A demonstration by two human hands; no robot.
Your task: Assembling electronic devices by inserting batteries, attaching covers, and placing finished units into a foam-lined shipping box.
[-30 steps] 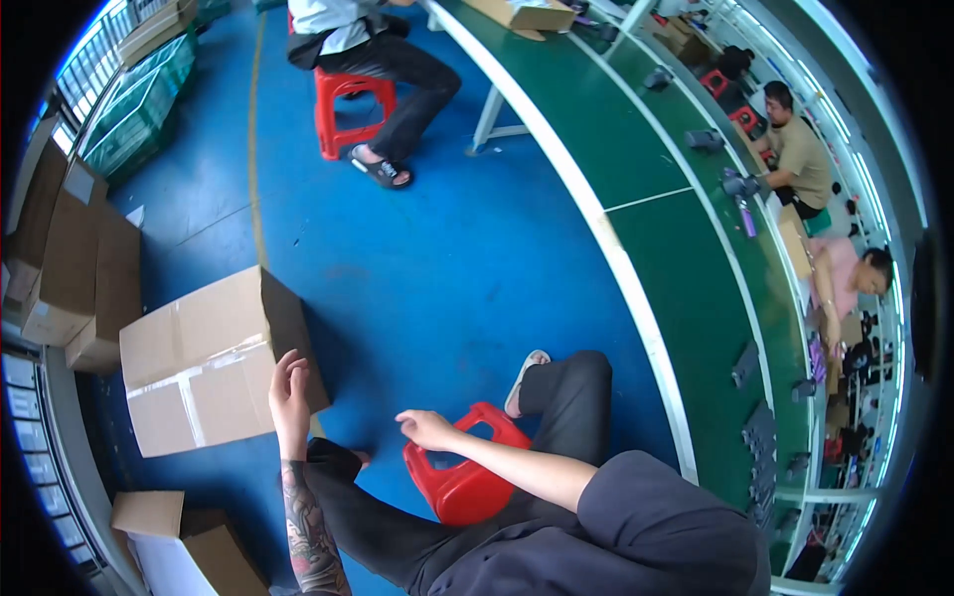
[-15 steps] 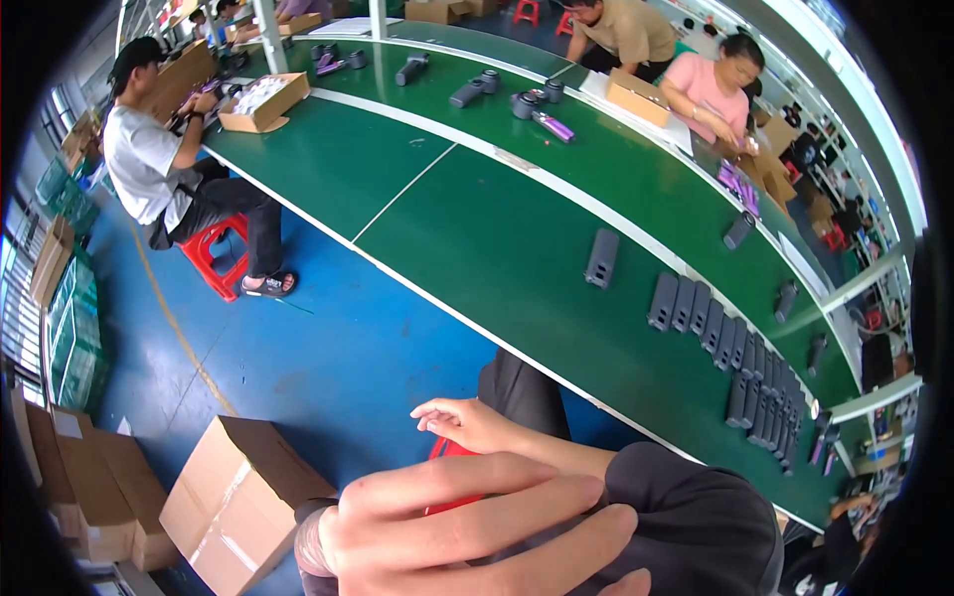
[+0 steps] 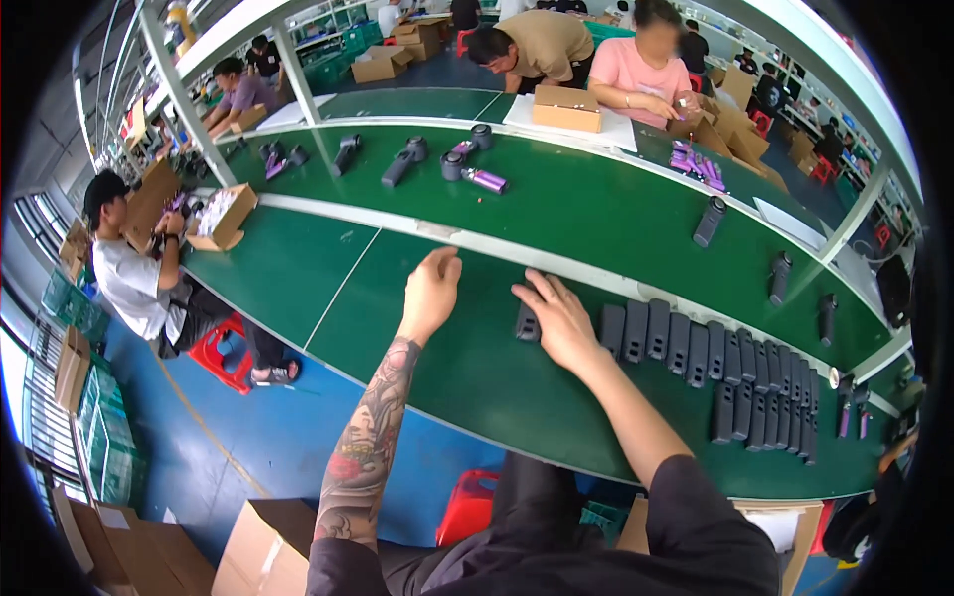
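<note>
My right hand [image 3: 564,326] lies over a dark grey rectangular casing [image 3: 527,324] on the green table, its fingers bent around the far end. The casing's lower end, with small dark openings, shows beside the palm. To the left, my tattooed left hand [image 3: 429,296] hovers over the table with loosely bent fingers, and nothing shows in it. Close to my right hand begins a row of similar grey casings [image 3: 679,343]. They stand side by side, curving rightward, with a second row [image 3: 760,417] nearer to me.
A white ledge [image 3: 497,251] divides the table lengthwise. Beyond it lie grey handheld devices [image 3: 402,162] and purple parts [image 3: 698,166]. A person in pink [image 3: 641,74] works across the table; another sits at far left [image 3: 139,268]. Cardboard boxes [image 3: 260,551] stand on the floor.
Both hands have moved forward from near my body to over the table. My right hand has taken hold of the lone casing. The view has turned toward the table.
</note>
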